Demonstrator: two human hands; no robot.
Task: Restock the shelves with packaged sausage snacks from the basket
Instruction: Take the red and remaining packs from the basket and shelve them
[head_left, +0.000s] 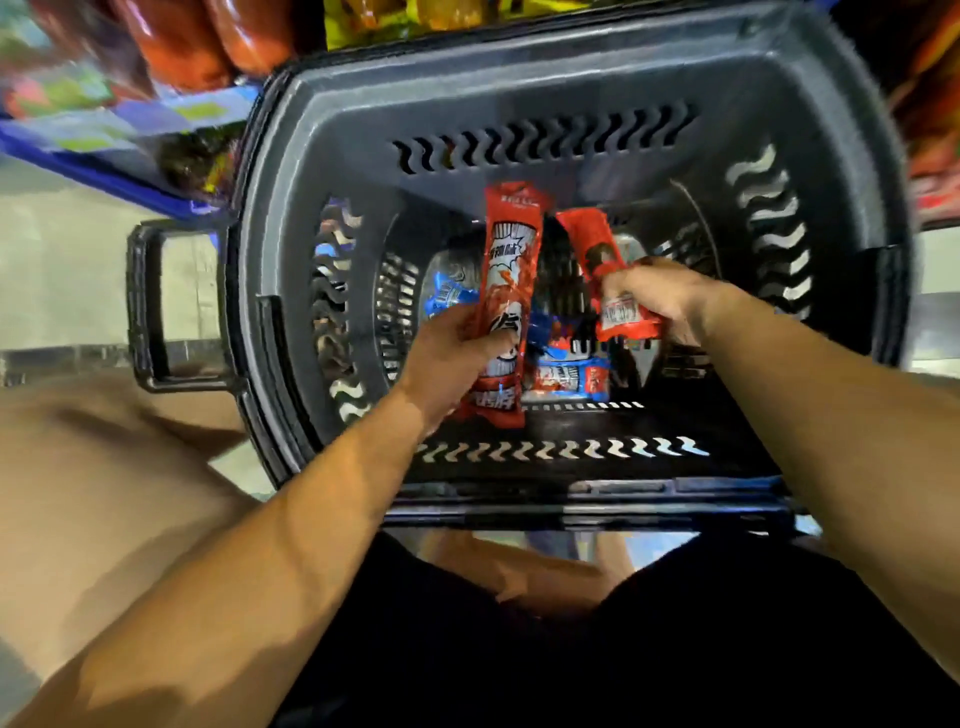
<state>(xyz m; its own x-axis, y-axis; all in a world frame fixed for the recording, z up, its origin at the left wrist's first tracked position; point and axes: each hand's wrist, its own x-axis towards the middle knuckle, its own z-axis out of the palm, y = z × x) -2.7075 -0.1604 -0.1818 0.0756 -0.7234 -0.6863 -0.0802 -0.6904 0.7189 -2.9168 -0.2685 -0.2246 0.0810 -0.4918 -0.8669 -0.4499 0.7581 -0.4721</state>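
The left hand (457, 343) is gripping a long red pack (506, 301) upright over the dark basket (519, 104). The right hand (654, 299) is closing around a shorter red pack (597, 254), tilted with its top leaning left. Blue packs (566, 374) are lying on the basket's floor beneath both hands. Blurred shelf goods (208, 41) are showing beyond the basket's far rim.

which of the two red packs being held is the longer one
The red pack in the left hand. It stands taller and straighter than the shorter, tilted red pack in the right hand.
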